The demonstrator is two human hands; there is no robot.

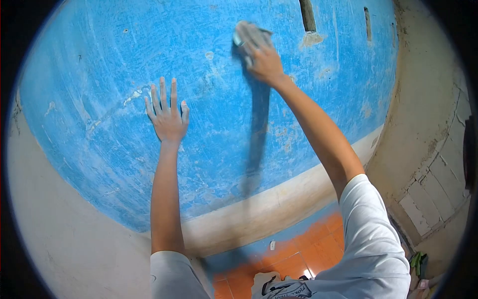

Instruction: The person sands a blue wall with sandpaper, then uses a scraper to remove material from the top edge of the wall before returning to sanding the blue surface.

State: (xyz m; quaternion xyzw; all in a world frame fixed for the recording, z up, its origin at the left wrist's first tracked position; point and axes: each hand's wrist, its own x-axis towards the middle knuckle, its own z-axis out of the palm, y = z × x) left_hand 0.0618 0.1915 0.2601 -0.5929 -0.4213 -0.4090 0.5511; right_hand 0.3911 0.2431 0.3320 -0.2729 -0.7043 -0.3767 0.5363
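Note:
The blue wall (214, 134) in front of me is scuffed, with pale scratches and chipped patches. My left hand (170, 119) rests flat on it, fingers spread and holding nothing, beside a chipped patch (134, 95). Higher and to the right, my right hand (260, 56) presses a thin sheet that looks like sandpaper (237, 41) against the paint. Only its edges show past the fingers, slightly blurred. Pale dust coats the fingers of both hands.
Two narrow slots (307, 16) are cut into the upper right wall. A cream band (269, 207) runs along its base above orange floor tiles (289, 259), where a small white object (272, 245) lies. Side walls stand left and right; bare blocks (433, 194) show at right.

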